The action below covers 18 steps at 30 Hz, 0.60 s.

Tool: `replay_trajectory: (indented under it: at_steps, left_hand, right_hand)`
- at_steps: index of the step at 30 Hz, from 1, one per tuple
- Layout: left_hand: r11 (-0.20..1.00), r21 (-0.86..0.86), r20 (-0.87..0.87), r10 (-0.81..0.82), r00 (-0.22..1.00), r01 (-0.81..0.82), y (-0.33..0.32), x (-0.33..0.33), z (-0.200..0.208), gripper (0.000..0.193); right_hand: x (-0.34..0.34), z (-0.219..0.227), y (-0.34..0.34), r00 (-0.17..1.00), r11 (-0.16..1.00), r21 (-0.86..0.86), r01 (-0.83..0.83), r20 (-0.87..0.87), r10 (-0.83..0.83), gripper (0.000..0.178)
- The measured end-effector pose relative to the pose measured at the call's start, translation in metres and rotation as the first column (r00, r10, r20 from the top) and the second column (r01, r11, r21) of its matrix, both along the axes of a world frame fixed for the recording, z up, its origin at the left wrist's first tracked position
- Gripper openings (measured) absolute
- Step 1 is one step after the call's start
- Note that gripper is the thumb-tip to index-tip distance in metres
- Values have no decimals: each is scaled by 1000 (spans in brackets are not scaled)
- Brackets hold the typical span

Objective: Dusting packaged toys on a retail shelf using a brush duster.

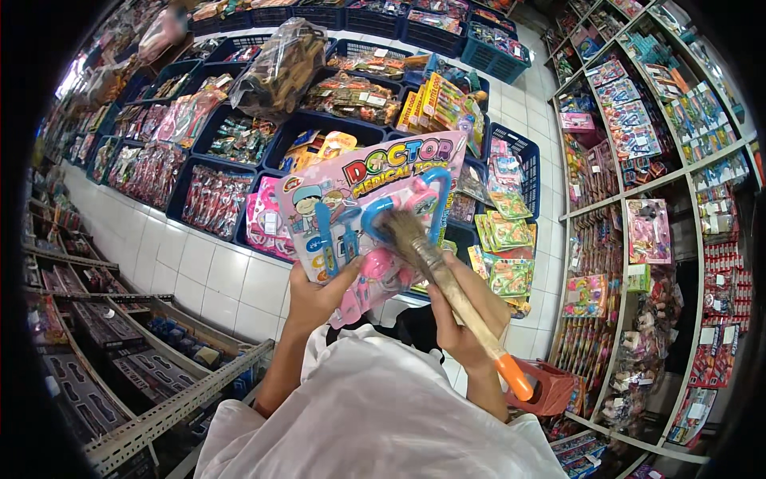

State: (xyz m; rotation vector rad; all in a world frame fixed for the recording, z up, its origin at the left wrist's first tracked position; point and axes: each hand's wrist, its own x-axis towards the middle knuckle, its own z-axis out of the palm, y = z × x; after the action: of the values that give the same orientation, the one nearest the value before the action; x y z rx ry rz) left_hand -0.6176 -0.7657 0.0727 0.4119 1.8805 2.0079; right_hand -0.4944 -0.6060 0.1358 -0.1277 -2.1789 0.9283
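Observation:
A toy doctor set on a pink card (339, 180) is held up in front of me, with blue and pink plastic pieces under clear wrap. My left hand (319, 297) grips its lower left edge, thumb on the front. In my right hand (472, 315) is a paintbrush (408, 235) with a worn wooden handle tipped in orange. Its brown bristles rest over the card's front, near the blue loop of a toy stethoscope (435, 180). Part of the card's lower right is hidden behind the brush and hand.
Dark blue crates (183, 195) full of packaged toys stand ahead on the white tiled floor (199, 267). A clear bag of brown toys (283, 68) lies on them. Shelves (690, 191) of hanging toys rise at right; a rack (171, 423) is near left. A red plastic stool (550, 389) stands beside me.

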Motion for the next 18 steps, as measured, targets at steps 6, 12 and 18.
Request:
replay_trajectory:
  at_steps: [6, 12, 18]
  left_hand:
    - [1000, -5, -36, -6, 999, 6, 6, 6, 0, 18]
    - [1000, 16, -43, -7, 999, 8, 8, 6, -11, 17]
    - [998, 55, -56, 42, 998, -39, 3, 0, -5, 17]
  right_hand:
    - [-10, 0, -3, 995, 986, 136, 101, -28, -98, 29]
    - [-11, -13, -4, 1000, 990, 142, -27, 11, 26, 41]
    - [-12, -7, -4, 992, 988, 141, -60, 116, 44, 34]
